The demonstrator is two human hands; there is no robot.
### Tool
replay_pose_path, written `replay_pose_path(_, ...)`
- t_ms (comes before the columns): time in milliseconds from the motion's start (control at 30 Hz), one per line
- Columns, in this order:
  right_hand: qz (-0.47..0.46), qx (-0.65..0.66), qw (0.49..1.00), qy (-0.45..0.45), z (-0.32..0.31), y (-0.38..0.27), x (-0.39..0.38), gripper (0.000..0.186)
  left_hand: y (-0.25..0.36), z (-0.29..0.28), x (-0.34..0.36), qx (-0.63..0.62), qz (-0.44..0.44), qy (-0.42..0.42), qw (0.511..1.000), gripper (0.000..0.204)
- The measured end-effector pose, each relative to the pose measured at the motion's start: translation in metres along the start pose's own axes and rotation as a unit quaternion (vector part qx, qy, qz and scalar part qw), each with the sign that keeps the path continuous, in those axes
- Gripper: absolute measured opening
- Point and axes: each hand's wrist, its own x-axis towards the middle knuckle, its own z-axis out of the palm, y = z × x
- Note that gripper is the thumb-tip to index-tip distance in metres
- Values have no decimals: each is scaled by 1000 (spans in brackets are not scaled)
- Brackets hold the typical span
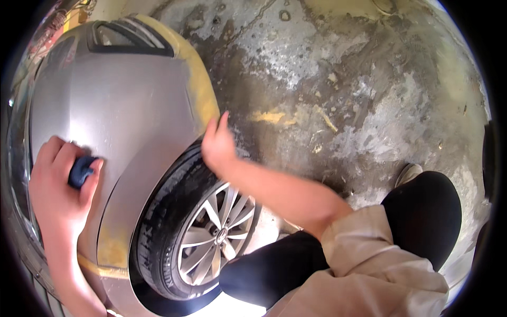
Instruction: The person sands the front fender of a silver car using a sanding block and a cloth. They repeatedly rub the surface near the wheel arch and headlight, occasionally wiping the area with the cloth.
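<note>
My left hand (60,185) curls round a small dark blue wad (82,171) that looks like bunched cloth. It is over the silver-grey car body panel (132,100), near the panel's left side. My right hand (218,145) is at the top of the wheel arch, where the panel's yellowish edge (203,98) meets the tyre (169,227). Its fingers point away from me and stand apart, a little blurred; nothing shows in them. I cannot tell how firmly it touches the car.
A silver multi-spoke wheel (219,235) sits close to my black-clad knee (277,264). Yellowish patches mark the lower panel (112,245). A dark-framed car window (129,39) is at the far end. Stained, worn concrete floor (296,63) stretches to the right.
</note>
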Motion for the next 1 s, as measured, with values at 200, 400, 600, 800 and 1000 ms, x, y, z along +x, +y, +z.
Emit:
replay_pose_path(200,-134,-104,981,96,20,29,-25,66,0,6,-7,-26,-4,-10,1000,24)
replay_pose_path(400,-267,-193,939,98,2,19,-18,60,-3,1,-3,-13,7,-4,1000,26)
replay_pose_path(600,-355,-261,897,36,28,11,-74,70,-1,7,-3,-29,20,11,999,26)
replay_pose_path(800,-243,-287,926,27,10,14,-48,77,0,5,-1,-26,19,16,999,26)
replay_pose_path(1000,-227,-283,931,46,3,21,-45,85,2,4,-4,-17,4,-2,1000,27)
